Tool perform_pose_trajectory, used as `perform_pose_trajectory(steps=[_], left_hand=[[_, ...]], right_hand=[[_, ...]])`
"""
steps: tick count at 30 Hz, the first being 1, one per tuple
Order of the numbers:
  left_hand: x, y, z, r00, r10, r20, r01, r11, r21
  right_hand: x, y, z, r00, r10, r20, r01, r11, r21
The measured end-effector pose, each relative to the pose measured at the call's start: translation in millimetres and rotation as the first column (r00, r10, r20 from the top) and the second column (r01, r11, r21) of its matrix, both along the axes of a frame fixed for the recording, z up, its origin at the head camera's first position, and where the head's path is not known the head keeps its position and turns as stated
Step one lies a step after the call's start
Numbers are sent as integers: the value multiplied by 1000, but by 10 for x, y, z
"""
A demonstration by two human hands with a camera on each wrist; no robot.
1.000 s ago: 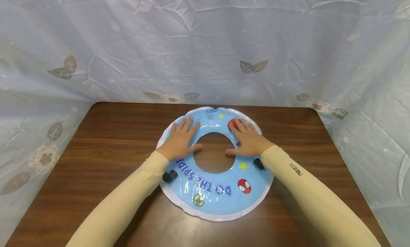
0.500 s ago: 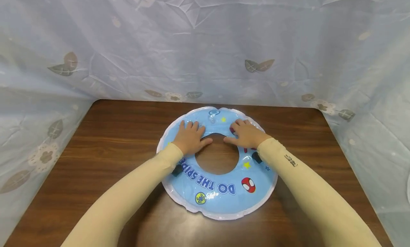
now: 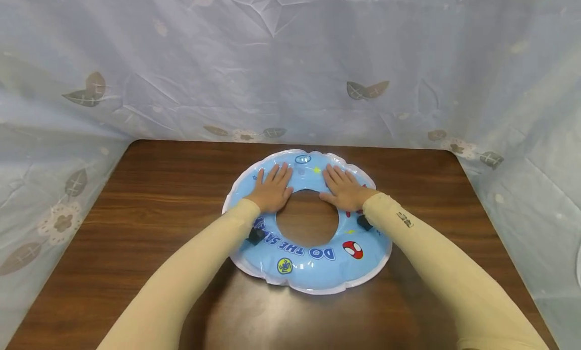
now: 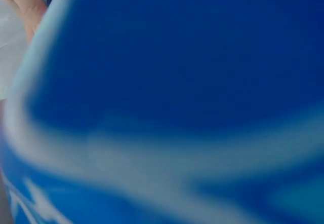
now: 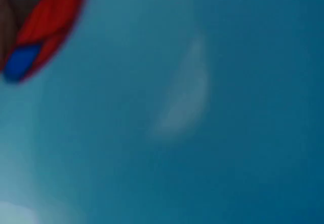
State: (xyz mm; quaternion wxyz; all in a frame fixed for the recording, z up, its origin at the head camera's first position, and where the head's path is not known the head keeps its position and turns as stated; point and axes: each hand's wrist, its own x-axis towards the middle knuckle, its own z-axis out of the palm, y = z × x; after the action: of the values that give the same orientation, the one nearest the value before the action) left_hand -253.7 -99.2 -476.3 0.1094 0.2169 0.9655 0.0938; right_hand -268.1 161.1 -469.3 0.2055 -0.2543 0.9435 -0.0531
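A light blue inflatable swim ring (image 3: 308, 272) with a white rim and cartoon prints lies on the table in the head view. My left hand (image 3: 271, 188) rests on the ring's far left part, fingers straight and thumb beside the centre hole. On the far right part my right hand (image 3: 346, 189) presses with straight fingers, its thumb at the hole's edge. Blurred blue print of the swim ring (image 4: 177, 57) fills the left wrist view. In the right wrist view the ring's blue surface (image 5: 177, 173) is very close, with a red print at the upper left.
Beneath the ring is a dark brown wooden table (image 3: 150, 198). A pale grey-blue curtain (image 3: 308, 52) with leaf and flower prints hangs behind it and along both sides. Small dark wrist cameras (image 3: 256, 235) sit under the sleeves, close to the ring.
The hands have shifted inward on the ring, and the fingers, bent half a second ago, are straight again. The ring's near edge has risen a little, and its lettering looks foreshortened.
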Motion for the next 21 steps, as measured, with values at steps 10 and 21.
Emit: perform_pose_trajectory(steps=[10,21], left_hand=[[19,15,84,999,9,39,-8,1000,-19],[-62,-4,33,1000,7,-2,-7,998,-55]], right_hand=[[475,291,104,982,102,-158,-100,995,18],[1462,169,277,975,24,-219,-54,990,-131]])
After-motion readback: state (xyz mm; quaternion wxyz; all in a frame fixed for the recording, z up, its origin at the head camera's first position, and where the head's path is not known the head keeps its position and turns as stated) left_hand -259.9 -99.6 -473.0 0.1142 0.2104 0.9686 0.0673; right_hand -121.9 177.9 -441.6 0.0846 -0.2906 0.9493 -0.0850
